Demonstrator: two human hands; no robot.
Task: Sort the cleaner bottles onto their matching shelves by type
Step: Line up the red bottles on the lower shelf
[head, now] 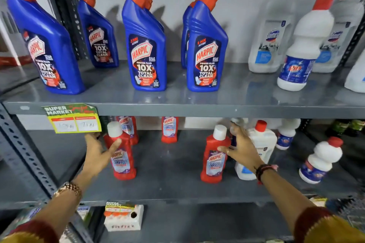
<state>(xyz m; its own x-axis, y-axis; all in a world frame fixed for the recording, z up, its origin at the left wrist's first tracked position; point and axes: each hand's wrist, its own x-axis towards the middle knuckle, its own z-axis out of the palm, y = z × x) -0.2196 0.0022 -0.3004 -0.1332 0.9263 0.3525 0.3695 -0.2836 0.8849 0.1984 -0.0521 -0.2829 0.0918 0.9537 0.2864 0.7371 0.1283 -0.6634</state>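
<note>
Both sleeves framed the reach: left hand (98, 152) cupped one red bottle (122, 156) on the middle shelf (167, 165); right hand (240, 147) loosely touched another (215, 156). Close fully, lift upright.

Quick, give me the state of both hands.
Left hand: open, thumb touching a red bottle.
Right hand: open, thumb on another red bottle.

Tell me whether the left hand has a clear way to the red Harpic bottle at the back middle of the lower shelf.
Probably yes: the left hand rests on a front red bottle, and bare shelf leads to the back bottle.
</note>
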